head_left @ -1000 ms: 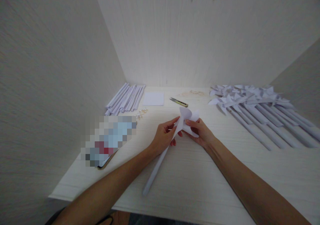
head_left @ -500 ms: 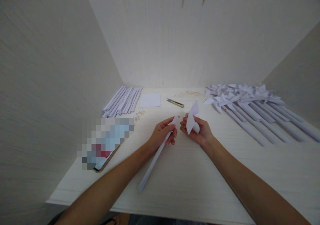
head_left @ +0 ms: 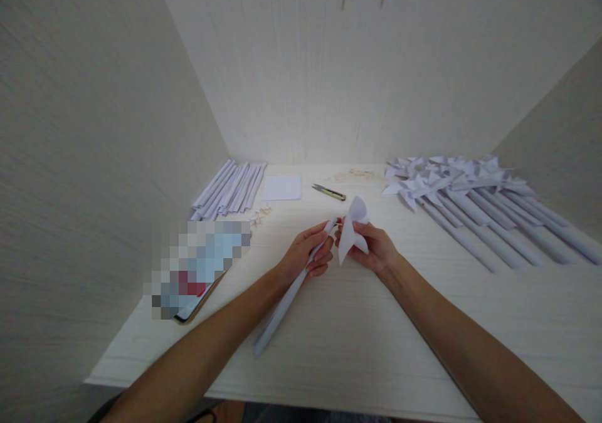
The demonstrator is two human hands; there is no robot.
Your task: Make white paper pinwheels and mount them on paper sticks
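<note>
Head view: left hand (head_left: 305, 254) grips a paper stick (head_left: 282, 304), right hand (head_left: 374, 247) pinches a pinwheel (head_left: 352, 225), hiding their joint.

Tight at the edges, roomy in the middle

Near half of the table (head_left: 357, 360) is bare wood, so plenty of space to slide in from the near edge between the two forearms, and off to the near right too. Right side is blocked by a fan of finished paper pinwheels (head_left: 470, 207) running from the far wall toward the near right. Far left has a stack of rolled paper sticks (head_left: 230, 188), with a phone (head_left: 197, 266) nearer on the left edge. Along the far wall sit a white paper square (head_left: 282, 187) and small snips (head_left: 328, 192), with narrow gaps between them. Walls box in left, far and right
</note>
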